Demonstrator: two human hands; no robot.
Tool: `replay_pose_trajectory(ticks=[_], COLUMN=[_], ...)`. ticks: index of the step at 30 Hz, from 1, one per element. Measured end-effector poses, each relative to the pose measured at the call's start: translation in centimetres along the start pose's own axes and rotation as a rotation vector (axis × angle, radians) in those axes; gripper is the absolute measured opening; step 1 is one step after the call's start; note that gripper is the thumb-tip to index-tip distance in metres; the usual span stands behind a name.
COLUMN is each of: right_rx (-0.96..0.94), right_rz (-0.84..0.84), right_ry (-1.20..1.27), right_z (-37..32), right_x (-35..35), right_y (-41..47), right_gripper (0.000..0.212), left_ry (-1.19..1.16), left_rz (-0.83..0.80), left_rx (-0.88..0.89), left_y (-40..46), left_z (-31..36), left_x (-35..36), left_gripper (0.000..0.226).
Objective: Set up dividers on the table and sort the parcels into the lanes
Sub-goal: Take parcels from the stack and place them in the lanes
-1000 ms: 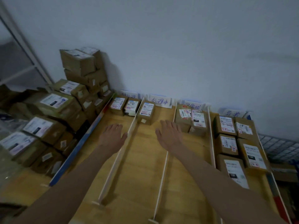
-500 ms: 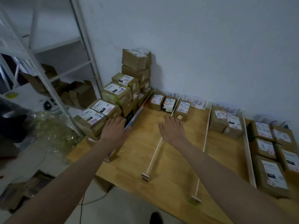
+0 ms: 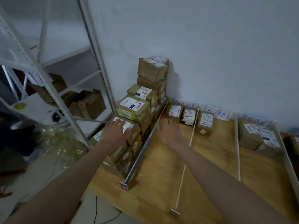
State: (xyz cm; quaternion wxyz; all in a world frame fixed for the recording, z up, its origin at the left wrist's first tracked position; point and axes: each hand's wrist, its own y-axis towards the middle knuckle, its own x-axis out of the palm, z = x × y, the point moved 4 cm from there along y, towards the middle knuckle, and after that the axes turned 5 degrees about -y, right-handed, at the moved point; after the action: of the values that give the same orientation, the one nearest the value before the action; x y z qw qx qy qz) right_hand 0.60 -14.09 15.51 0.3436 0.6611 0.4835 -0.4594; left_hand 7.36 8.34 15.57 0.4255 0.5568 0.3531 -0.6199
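Since a moment ago our left hand [image 3: 115,132] has moved onto a parcel [image 3: 127,126] in the stack left of the blue divider [image 3: 146,143], lying flat with straight fingers. Our right hand [image 3: 169,132] floats open, holding nothing, above the wooden table [image 3: 210,159], just right of that divider.

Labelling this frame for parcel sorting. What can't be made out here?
- Head view, left hand: laid over a parcel in the unsorted stack; contact or grip unclear, the fingers cover it.
- Right hand: motion-blurred above the blue divider; touching or not, cannot tell.
- Shipping labels on the parcels: print too small and dim.
- Lane signs at the wall: handwriting partly hidden by parcels.
- Rightmost lane: cut off by the frame edge.
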Motion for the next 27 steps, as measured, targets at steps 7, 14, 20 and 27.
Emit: replay_pose_trajectory(ticks=[7,14,20,27], right_rx=[0.077,0.198,0.380,0.460], right_rz=[-0.035,-0.063,-0.096,-0.086], right_ry=[0.038,0.084,0.383,0.595], right_z=[-3.2,-5.6,-7.4,-9.0], right_x=[1.8,3.9,6.8,8.1], right_y=[5.7,10.8,13.7,14.7], right_gripper=[0.046,0.050,0.049,0.036], left_ry=[-0.049,-0.133,-0.268,-0.579], left_rz=[-0.010,-0.019,-0.105,-0.292], left_rx=[0.018,0.072,0.070,-0.041], left_y=[6.5,14.2,20.2,22.9], left_z=[-4.4,-7.7,-9.2,-10.3], left_x=[-0.3,-0.2,0.9,4.1], left_gripper=[0.052,0.048,0.054,0.060])
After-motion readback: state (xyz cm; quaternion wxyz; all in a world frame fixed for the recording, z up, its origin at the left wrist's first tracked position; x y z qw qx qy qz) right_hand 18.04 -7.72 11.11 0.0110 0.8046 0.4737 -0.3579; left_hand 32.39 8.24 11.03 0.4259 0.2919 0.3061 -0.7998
